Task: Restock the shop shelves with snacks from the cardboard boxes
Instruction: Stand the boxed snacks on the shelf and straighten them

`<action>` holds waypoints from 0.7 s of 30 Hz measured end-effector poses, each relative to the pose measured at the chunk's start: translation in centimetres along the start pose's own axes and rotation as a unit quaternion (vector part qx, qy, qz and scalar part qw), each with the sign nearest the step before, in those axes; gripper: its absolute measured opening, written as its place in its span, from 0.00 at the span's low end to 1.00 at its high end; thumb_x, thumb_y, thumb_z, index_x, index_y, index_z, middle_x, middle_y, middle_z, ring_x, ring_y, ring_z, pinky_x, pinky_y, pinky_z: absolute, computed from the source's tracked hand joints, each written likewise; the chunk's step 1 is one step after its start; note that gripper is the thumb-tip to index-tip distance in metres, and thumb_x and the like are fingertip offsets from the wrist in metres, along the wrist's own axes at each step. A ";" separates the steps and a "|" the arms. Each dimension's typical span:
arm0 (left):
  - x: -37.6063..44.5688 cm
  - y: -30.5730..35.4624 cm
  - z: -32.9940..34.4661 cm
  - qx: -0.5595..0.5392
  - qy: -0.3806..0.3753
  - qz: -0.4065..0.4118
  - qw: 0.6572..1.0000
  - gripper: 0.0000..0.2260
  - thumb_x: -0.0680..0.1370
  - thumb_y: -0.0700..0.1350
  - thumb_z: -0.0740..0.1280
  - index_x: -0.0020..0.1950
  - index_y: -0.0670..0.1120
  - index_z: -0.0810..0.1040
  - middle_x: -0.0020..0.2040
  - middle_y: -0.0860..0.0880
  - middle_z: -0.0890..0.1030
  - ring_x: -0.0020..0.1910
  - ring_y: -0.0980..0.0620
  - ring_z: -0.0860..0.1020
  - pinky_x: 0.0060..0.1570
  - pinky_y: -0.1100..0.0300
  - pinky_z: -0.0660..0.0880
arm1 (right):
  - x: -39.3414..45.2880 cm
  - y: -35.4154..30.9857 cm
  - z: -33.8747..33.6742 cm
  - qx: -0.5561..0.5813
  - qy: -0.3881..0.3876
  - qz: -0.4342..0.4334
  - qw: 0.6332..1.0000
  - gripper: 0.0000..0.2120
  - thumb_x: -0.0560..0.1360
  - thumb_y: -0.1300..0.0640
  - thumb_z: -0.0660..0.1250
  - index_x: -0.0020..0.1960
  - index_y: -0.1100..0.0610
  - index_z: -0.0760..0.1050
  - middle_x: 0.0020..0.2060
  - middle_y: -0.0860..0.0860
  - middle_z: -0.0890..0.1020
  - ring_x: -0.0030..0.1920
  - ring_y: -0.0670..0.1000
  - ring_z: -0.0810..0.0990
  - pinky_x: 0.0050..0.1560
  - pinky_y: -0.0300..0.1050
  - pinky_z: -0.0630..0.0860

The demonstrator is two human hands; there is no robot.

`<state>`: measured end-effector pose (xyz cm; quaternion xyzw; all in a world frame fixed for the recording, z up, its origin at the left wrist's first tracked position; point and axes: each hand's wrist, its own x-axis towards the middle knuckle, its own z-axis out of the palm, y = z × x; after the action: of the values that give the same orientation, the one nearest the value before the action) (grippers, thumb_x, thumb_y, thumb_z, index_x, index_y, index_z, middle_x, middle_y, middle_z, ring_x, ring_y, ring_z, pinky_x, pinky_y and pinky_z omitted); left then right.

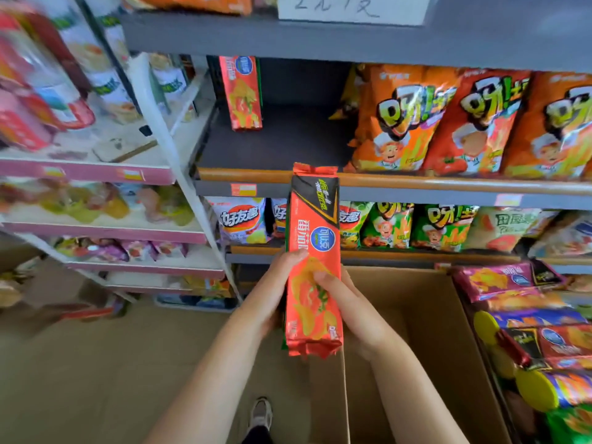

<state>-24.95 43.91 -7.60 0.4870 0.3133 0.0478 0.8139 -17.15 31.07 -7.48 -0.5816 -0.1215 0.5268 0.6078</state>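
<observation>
Both hands' grip, left [282, 283] and right [346, 302], clasps one red snack pack [314, 251]; one matching pack [244, 92] on shelf [288, 145].

I see both hands gripping a long red snack pack [313, 261] upright, left hand [281, 283] on its left edge, right hand [342, 302] across its front. Behind it, a matching pack [244, 92] stands alone on the grey shelf [282, 145], orange chip bags [448, 123] beside, open cardboard box [416, 331] below.

The dark shelf [282, 145] lies open between one upright red packet [244, 91] and the orange bags [400, 120].
</observation>
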 end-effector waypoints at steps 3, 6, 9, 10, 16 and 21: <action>-0.4 1.5 -0.3 0.031 -0.010 -0.010 0.999 0.36 0.66 0.64 0.70 0.71 0.51 0.72 0.57 0.45 0.84 0.53 0.46 0.84 0.50 0.52 0.81 | 0.6 -0.1 1.2 0.029 0.008 -0.039 0.999 0.35 0.67 0.44 0.75 0.71 0.45 0.67 0.60 0.54 0.83 0.59 0.57 0.83 0.65 0.62 0.75; -1.0 2.5 -0.8 0.107 -0.019 0.014 0.994 0.19 0.79 0.57 0.65 0.69 0.59 0.70 0.56 0.54 0.83 0.48 0.57 0.84 0.45 0.61 0.79 | 1.0 -1.1 2.2 0.016 0.032 -0.092 0.995 0.31 0.70 0.49 0.73 0.71 0.47 0.67 0.59 0.54 0.83 0.58 0.57 0.83 0.61 0.59 0.77; -2.3 3.3 -1.9 0.120 -0.002 0.060 0.991 0.15 0.79 0.55 0.67 0.65 0.64 0.71 0.53 0.60 0.83 0.50 0.61 0.83 0.52 0.60 0.78 | 1.8 -3.3 3.3 0.005 0.036 -0.114 0.993 0.29 0.71 0.48 0.71 0.70 0.48 0.67 0.57 0.53 0.84 0.56 0.56 0.84 0.57 0.57 0.80; -2.7 3.7 -2.2 0.098 0.009 0.082 0.992 0.17 0.78 0.54 0.69 0.66 0.61 0.72 0.54 0.58 0.84 0.51 0.59 0.84 0.53 0.57 0.79 | 2.2 -4.2 3.7 0.010 0.036 -0.114 0.993 0.28 0.72 0.48 0.71 0.69 0.49 0.68 0.56 0.53 0.84 0.55 0.56 0.85 0.55 0.56 0.80; -1.0 8.8 -4.7 0.013 0.121 0.156 0.980 0.22 0.70 0.54 0.72 0.63 0.51 0.75 0.52 0.48 0.86 0.50 0.48 0.85 0.53 0.48 0.80 | 5.2 -8.7 7.5 -0.054 0.063 -0.140 0.987 0.22 0.74 0.45 0.72 0.63 0.50 0.69 0.49 0.51 0.86 0.48 0.52 0.87 0.55 0.54 0.82; 1.5 14.2 -7.2 0.071 0.128 0.184 0.972 0.16 0.74 0.53 0.72 0.60 0.50 0.79 0.50 0.49 0.87 0.49 0.49 0.86 0.52 0.50 0.80 | 8.1 -11.4 9.5 -0.079 0.041 -0.162 0.983 0.21 0.75 0.47 0.71 0.66 0.50 0.72 0.53 0.49 0.85 0.49 0.47 0.86 0.50 0.44 0.81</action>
<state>-24.52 57.44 1.03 0.5824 0.3228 0.2361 0.7077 -15.37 45.57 1.06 -0.6214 -0.2303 0.3858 0.6418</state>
